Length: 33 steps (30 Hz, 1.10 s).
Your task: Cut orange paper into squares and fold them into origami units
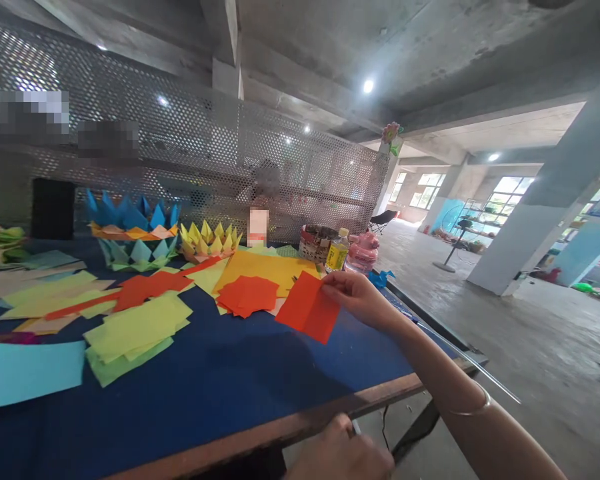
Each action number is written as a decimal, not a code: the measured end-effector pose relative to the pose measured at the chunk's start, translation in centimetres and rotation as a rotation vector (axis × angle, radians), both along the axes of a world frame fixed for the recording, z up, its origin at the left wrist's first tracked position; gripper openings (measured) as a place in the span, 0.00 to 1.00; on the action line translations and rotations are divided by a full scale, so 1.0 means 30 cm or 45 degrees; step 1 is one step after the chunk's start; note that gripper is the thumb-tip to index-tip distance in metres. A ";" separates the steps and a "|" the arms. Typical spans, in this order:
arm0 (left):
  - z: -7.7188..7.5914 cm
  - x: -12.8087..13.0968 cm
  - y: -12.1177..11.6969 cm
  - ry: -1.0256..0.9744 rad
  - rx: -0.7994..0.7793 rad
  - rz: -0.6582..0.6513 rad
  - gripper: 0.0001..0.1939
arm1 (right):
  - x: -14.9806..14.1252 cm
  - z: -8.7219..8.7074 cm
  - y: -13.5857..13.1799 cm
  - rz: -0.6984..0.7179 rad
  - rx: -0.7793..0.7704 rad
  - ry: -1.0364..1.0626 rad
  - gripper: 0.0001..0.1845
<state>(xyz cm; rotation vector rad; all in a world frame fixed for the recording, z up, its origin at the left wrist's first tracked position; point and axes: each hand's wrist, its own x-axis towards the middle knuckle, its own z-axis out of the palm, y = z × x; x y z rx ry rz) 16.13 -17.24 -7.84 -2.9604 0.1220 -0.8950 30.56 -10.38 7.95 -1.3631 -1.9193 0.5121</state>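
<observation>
My right hand reaches over the table from the right, with thumb and fingers pinched on the upper right corner of a red-orange sheet of paper. A crease runs down the sheet. Just left of it, several similar red-orange sheets lie in a loose pile on larger yellow-orange paper. At the bottom of the view, my left hand is curled closed below the table's front edge. It is slightly blurred, and a small silvery spot shows at it; what it holds, if anything, cannot be made out.
Yellow-green sheets and light blue paper lie on the blue tabletop. Behind stand a blue folded-paper piece, a yellow one, a round container, a yellow-labelled bottle and a pink object. A perforated screen rises beyond.
</observation>
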 end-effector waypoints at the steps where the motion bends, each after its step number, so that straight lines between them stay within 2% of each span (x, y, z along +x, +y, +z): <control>1: 0.029 -0.022 0.021 0.022 -0.050 0.036 0.05 | 0.000 0.000 -0.001 0.001 -0.001 0.002 0.14; 2: 0.064 -0.047 0.049 0.037 -0.148 0.124 0.04 | -0.001 0.000 -0.002 -0.001 0.001 0.008 0.13; 6: 0.204 -0.121 0.184 0.222 -0.802 0.537 0.06 | -0.005 0.006 -0.005 -0.019 0.009 0.030 0.14; 8: 0.239 -0.128 0.237 0.216 -0.861 0.639 0.06 | -0.010 0.010 -0.006 -0.020 0.013 0.044 0.14; 10: 0.246 -0.119 0.265 0.218 -0.891 0.687 0.04 | -0.015 0.013 -0.006 -0.016 0.010 0.054 0.13; 16: 0.214 -0.084 0.274 0.209 -0.885 0.731 0.03 | -0.015 0.008 -0.003 -0.018 -0.007 0.030 0.13; 21: 0.232 -0.083 0.304 0.249 -0.814 0.669 0.08 | -0.008 0.002 0.001 -0.022 -0.001 0.024 0.13; 24: 0.228 -0.087 0.283 0.264 -0.757 0.606 0.07 | -0.005 0.001 0.004 -0.020 0.010 0.029 0.13; 26: 0.189 -0.082 0.229 0.290 -0.706 0.520 0.05 | -0.003 0.000 0.007 -0.012 0.011 0.033 0.13; 28: 0.119 -0.066 0.155 0.372 -0.635 0.323 0.05 | -0.004 -0.002 0.010 -0.009 -0.003 0.043 0.13; 29: 0.080 -0.057 0.118 0.365 -0.471 0.208 0.04 | -0.006 -0.003 0.013 -0.008 -0.016 0.050 0.13; 31: 0.017 -0.046 0.062 0.243 -0.264 -0.006 0.01 | -0.016 -0.007 0.021 -0.007 -0.035 0.066 0.13; 33: 0.003 -0.058 0.041 0.113 -0.240 -0.054 0.03 | -0.031 -0.014 0.034 -0.002 -0.045 0.079 0.12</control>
